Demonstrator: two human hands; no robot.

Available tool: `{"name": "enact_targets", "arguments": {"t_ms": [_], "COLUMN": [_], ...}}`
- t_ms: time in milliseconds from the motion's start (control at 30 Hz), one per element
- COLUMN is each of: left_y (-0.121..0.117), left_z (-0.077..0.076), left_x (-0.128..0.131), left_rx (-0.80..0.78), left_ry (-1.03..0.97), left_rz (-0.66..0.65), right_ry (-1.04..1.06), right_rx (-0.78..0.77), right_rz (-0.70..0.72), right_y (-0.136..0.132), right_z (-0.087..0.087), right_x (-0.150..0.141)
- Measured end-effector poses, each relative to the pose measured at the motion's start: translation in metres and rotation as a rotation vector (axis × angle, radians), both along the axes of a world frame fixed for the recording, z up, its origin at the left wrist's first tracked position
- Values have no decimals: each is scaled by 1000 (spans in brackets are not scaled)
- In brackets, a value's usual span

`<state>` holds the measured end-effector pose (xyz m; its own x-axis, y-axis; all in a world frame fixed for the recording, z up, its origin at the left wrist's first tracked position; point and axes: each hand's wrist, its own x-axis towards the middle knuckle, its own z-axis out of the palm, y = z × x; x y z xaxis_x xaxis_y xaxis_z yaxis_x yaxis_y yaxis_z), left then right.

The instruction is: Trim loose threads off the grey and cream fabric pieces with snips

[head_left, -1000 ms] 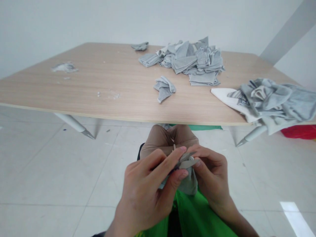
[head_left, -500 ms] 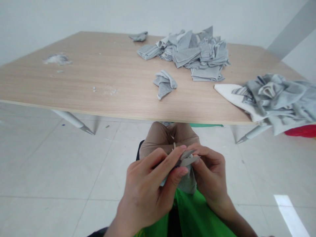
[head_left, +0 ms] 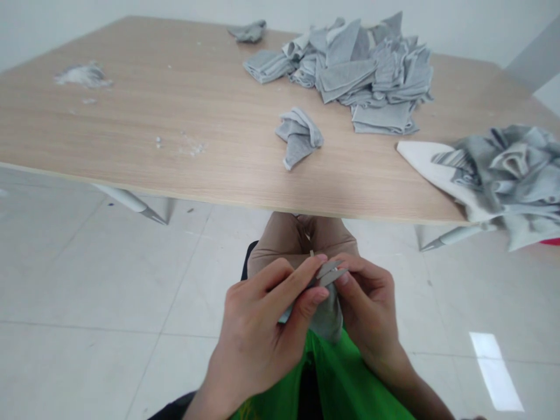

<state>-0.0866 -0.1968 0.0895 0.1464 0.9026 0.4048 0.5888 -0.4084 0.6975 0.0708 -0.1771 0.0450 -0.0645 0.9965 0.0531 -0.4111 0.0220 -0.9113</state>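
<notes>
Above my lap, my left hand [head_left: 262, 326] is closed around a small pair of thread snips [head_left: 333, 277], its metal blades pointing right and slightly parted. Opposite it, my right hand [head_left: 371, 303] pinches a grey cloth piece [head_left: 328, 321] between thumb and fingers. The cloth hangs down below the blades, and a bit of white shows between them at the pinched spot. My fingers hide the rest of the snips and part of the cloth.
A wooden table [head_left: 210, 169] stands ahead. On it lie a pile of folded grey cloths [head_left: 367, 70], a single crumpled cloth [head_left: 300, 137], another at the back [head_left: 248, 31], and white lint [head_left: 85, 76]. A loose grey heap [head_left: 525, 169] hangs over the right edge.
The snips' blades are closer together than before. Both hands stay nearly in place, with the right slightly nearer the left. The view has shifted a little over the table.
</notes>
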Motion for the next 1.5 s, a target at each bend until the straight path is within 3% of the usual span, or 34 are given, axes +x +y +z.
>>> {"name": "enact_targets", "arguments": {"t_ms": [233,533,733,900,1200,1500], "left_y": [33,105,156,185,210,198], "left_z": [0,8,0,-13,-21,-17], "left_x": [-4,0,8,12,18,10], "left_rx": [-18,-73,-176,-254,-334,-324], "left_ry": [35,16,-14,-6,-28,-54], "left_rz": [35,11,1,-15,-49,4], "right_ry": [9,34,43,37,22,34], "right_rx": [-107,-227,-338,-412,-479,-497], "right_rz": [-24,-101,-143,-158,-193,-162], "right_y": [30,96,140,164,181,177], "right_z": [7,13,8,-3,-15,-6], "right_x": [-8,-11,-7,-1,5,-4]}}
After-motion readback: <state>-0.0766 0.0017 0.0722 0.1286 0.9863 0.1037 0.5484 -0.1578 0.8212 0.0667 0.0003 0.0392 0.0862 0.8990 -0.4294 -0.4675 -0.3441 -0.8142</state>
